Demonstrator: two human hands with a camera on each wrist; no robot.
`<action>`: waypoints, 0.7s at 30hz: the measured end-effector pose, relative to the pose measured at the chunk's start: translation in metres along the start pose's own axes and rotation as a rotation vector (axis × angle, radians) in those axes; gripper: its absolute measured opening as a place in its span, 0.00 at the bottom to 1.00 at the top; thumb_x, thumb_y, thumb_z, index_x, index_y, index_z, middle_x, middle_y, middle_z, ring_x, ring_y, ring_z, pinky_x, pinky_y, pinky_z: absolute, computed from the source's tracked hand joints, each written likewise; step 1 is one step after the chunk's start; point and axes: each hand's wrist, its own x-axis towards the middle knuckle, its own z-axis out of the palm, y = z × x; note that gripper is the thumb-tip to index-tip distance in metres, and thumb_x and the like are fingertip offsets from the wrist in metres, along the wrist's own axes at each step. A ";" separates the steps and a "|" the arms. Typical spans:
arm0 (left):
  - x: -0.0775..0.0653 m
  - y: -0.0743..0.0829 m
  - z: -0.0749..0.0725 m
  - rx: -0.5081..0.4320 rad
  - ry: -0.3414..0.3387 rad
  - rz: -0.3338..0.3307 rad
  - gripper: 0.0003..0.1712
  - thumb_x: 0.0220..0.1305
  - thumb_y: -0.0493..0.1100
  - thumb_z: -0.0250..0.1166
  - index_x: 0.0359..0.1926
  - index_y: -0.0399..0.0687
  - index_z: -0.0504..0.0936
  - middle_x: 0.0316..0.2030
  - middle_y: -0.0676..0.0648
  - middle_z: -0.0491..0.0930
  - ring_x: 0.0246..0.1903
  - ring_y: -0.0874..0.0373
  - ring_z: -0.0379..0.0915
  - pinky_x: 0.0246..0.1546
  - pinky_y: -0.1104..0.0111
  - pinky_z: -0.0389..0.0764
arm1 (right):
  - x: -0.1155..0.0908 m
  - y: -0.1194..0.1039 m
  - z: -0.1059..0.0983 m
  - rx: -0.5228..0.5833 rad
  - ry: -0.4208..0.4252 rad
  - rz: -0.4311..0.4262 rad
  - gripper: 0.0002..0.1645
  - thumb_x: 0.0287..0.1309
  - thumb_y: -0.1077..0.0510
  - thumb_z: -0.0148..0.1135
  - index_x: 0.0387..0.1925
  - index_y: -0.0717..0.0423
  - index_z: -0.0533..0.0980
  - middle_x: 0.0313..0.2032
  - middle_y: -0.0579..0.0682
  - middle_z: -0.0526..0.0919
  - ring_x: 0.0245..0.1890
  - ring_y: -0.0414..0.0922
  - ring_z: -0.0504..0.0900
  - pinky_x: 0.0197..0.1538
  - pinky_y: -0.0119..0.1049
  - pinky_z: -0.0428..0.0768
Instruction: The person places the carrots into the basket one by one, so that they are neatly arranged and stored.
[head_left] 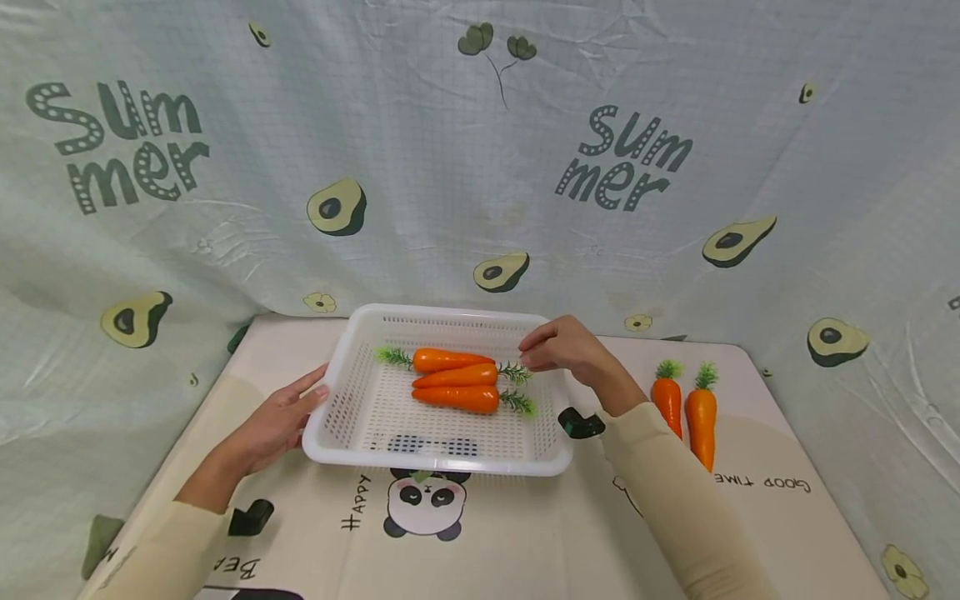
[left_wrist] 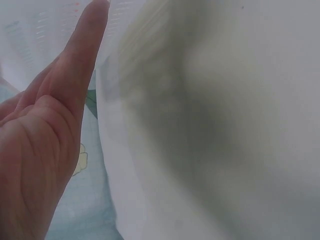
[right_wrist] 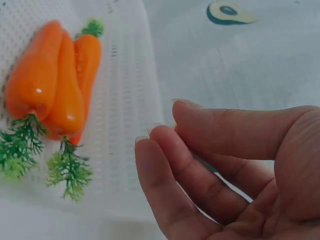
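My left hand touches the left rim of a white perforated plastic basket. In the left wrist view its visible fingers are extended against the basket's side. Three orange carrots with green tops lie side by side inside: a back carrot, a middle carrot and a front carrot. The back one's top points left, the other two's right. Over the basket's right side hovers my right hand, fingers loosely bent. In the right wrist view nothing sits between its thumb and fingers.
Two more carrots lie on the table to the right, beyond my right forearm: one carrot and another carrot beside it. The printed tablecloth covers the table. A patterned curtain hangs close behind the basket.
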 end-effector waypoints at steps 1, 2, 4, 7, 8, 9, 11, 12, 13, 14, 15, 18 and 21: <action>0.000 0.000 0.000 -0.001 0.001 -0.002 0.42 0.82 0.58 0.51 0.85 0.59 0.40 0.76 0.27 0.60 0.57 0.45 0.80 0.49 0.53 0.87 | -0.001 0.001 -0.002 0.003 0.001 0.001 0.16 0.60 0.64 0.71 0.49 0.67 0.85 0.47 0.59 0.88 0.40 0.48 0.89 0.54 0.44 0.87; 0.000 -0.001 0.000 -0.001 -0.001 -0.003 0.42 0.82 0.58 0.50 0.85 0.59 0.40 0.76 0.27 0.60 0.57 0.45 0.80 0.49 0.53 0.87 | -0.002 0.002 -0.004 0.006 0.002 0.003 0.16 0.60 0.64 0.72 0.49 0.67 0.85 0.47 0.59 0.88 0.39 0.47 0.89 0.54 0.44 0.87; 0.000 -0.001 0.000 -0.001 -0.004 -0.003 0.42 0.82 0.58 0.50 0.85 0.59 0.40 0.76 0.27 0.60 0.57 0.45 0.80 0.49 0.54 0.87 | -0.004 0.003 -0.007 0.008 0.005 0.004 0.16 0.60 0.64 0.72 0.49 0.67 0.85 0.46 0.58 0.88 0.38 0.45 0.88 0.53 0.42 0.88; 0.000 0.000 0.000 -0.002 -0.006 -0.002 0.42 0.82 0.58 0.50 0.85 0.59 0.40 0.76 0.27 0.60 0.57 0.46 0.80 0.49 0.54 0.87 | -0.006 0.005 -0.011 0.012 0.010 0.015 0.15 0.60 0.64 0.71 0.48 0.66 0.85 0.45 0.57 0.88 0.40 0.46 0.86 0.53 0.41 0.87; 0.000 0.000 0.000 -0.003 -0.009 0.001 0.42 0.82 0.58 0.50 0.85 0.59 0.40 0.76 0.27 0.60 0.57 0.46 0.80 0.49 0.54 0.87 | -0.007 0.005 -0.012 0.014 0.013 0.019 0.15 0.60 0.64 0.71 0.48 0.65 0.85 0.45 0.57 0.88 0.40 0.47 0.86 0.53 0.41 0.87; 0.000 0.001 0.000 -0.005 -0.010 0.001 0.42 0.82 0.58 0.50 0.85 0.59 0.40 0.76 0.27 0.60 0.57 0.46 0.80 0.49 0.55 0.87 | -0.008 0.005 -0.013 0.016 0.014 0.022 0.15 0.60 0.64 0.71 0.49 0.65 0.85 0.46 0.56 0.88 0.41 0.47 0.86 0.53 0.41 0.87; 0.000 0.001 0.000 -0.010 -0.012 0.001 0.42 0.82 0.58 0.50 0.85 0.59 0.40 0.76 0.27 0.60 0.57 0.46 0.80 0.48 0.55 0.87 | -0.009 0.006 -0.016 0.024 0.016 0.026 0.15 0.61 0.64 0.71 0.49 0.66 0.85 0.46 0.57 0.88 0.42 0.48 0.86 0.54 0.41 0.87; 0.000 0.002 -0.001 -0.011 -0.013 0.001 0.42 0.82 0.58 0.50 0.85 0.59 0.40 0.76 0.27 0.59 0.57 0.46 0.80 0.48 0.55 0.87 | -0.010 0.007 -0.017 0.031 0.020 0.028 0.16 0.61 0.64 0.71 0.50 0.66 0.84 0.46 0.56 0.88 0.43 0.48 0.85 0.54 0.41 0.87; 0.000 0.002 -0.001 -0.013 -0.012 0.000 0.42 0.82 0.58 0.50 0.85 0.59 0.40 0.76 0.27 0.59 0.57 0.46 0.80 0.48 0.55 0.87 | -0.011 0.008 -0.019 0.036 0.021 0.024 0.17 0.61 0.64 0.71 0.51 0.68 0.84 0.46 0.57 0.88 0.43 0.48 0.85 0.54 0.42 0.87; 0.000 0.002 -0.001 -0.013 -0.012 -0.001 0.42 0.82 0.58 0.49 0.85 0.59 0.40 0.76 0.27 0.59 0.57 0.46 0.80 0.48 0.56 0.87 | -0.012 0.009 -0.020 0.041 0.022 0.024 0.18 0.61 0.65 0.71 0.52 0.69 0.83 0.46 0.56 0.88 0.43 0.47 0.85 0.55 0.41 0.87; 0.000 0.002 -0.001 -0.013 -0.011 -0.002 0.42 0.82 0.58 0.49 0.85 0.59 0.40 0.76 0.27 0.60 0.57 0.47 0.80 0.48 0.56 0.87 | -0.012 0.010 -0.021 0.048 0.024 0.023 0.19 0.61 0.65 0.71 0.53 0.70 0.82 0.46 0.56 0.88 0.43 0.47 0.86 0.55 0.41 0.87; 0.000 0.002 0.000 -0.009 -0.012 -0.002 0.42 0.82 0.58 0.49 0.85 0.59 0.40 0.76 0.27 0.60 0.57 0.46 0.79 0.48 0.56 0.87 | -0.014 0.014 -0.026 0.071 0.037 0.023 0.21 0.61 0.66 0.70 0.54 0.72 0.81 0.43 0.54 0.89 0.41 0.44 0.86 0.53 0.39 0.87; 0.000 0.001 0.000 -0.009 -0.014 -0.001 0.42 0.82 0.58 0.50 0.85 0.59 0.40 0.76 0.27 0.60 0.57 0.45 0.79 0.48 0.56 0.87 | -0.016 0.020 -0.032 0.099 0.040 0.016 0.21 0.60 0.67 0.70 0.54 0.74 0.80 0.39 0.49 0.89 0.39 0.41 0.87 0.51 0.35 0.87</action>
